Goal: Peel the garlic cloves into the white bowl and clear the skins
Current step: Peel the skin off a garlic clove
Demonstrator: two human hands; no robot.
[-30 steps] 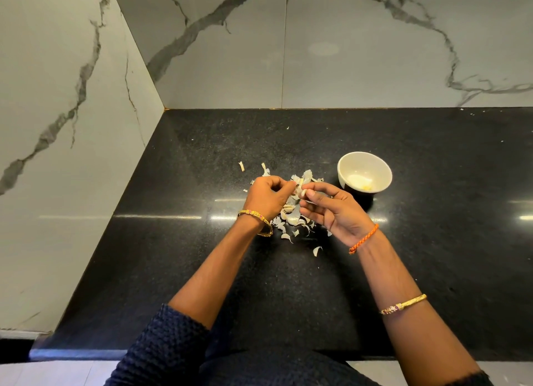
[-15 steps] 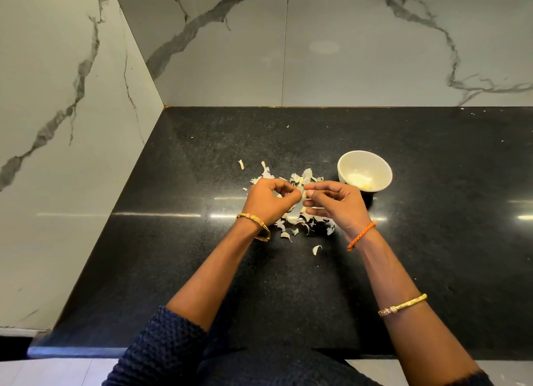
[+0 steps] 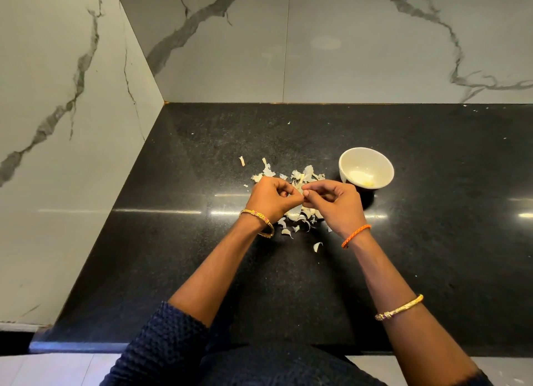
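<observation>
Over the black counter, my left hand (image 3: pixel 274 198) and my right hand (image 3: pixel 334 202) meet fingertip to fingertip, both pinching a small garlic clove (image 3: pixel 300 187) that is mostly hidden by the fingers. A strip of skin sticks up from it. A pile of pale garlic skins (image 3: pixel 300 215) lies scattered beneath and behind the hands. The white bowl (image 3: pixel 366 166) stands just right of my right hand, with some pale peeled garlic at its bottom.
Marble walls close the counter (image 3: pixel 432 241) on the left and at the back. Loose skin bits lie apart: one (image 3: pixel 241 160) at the far left, one (image 3: pixel 317 245) nearer me. The counter's front edge runs below my forearms.
Both hands have stayed together above the skin pile, fingers shifting slightly on the clove. The bowl has not moved.
</observation>
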